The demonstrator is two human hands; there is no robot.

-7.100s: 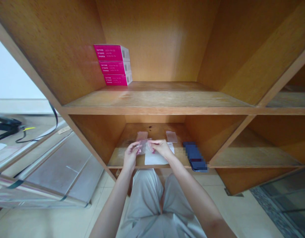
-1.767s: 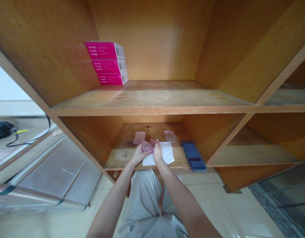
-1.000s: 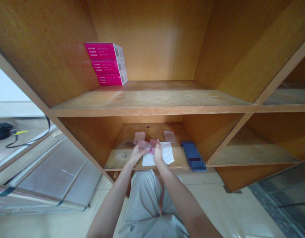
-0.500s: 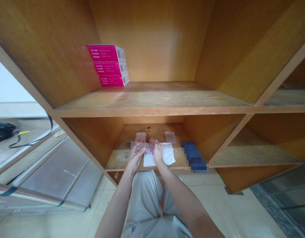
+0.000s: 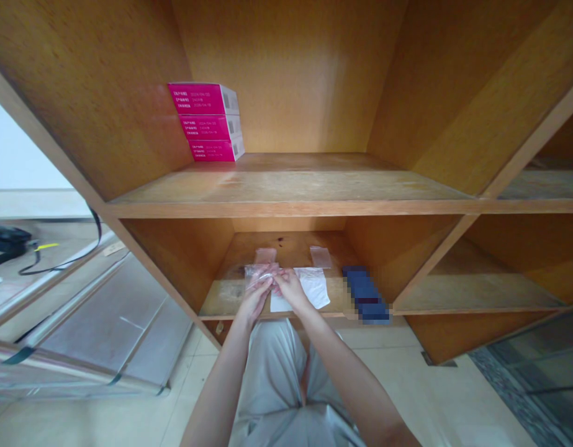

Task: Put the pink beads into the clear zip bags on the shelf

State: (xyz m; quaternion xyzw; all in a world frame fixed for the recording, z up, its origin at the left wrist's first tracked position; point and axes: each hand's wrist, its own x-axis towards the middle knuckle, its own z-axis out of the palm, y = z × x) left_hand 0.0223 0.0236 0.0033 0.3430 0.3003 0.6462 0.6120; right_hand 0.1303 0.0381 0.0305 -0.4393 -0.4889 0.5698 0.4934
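My left hand [image 5: 255,302] grips a clear bag [image 5: 252,274] over the lower shelf [image 5: 230,300]; my right hand [image 5: 290,289] meets its edge, grip unclear. A loose hold could let the slick film slip.

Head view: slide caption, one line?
Left hand holds a clear plastic bag, right hand at its edge, by a white sheet on the lower shelf; three pink boxes stacked above.

Left fingers [image 5: 264,286] hold a clear plastic bag [image 5: 256,272], right fingers [image 5: 280,278] touching it.
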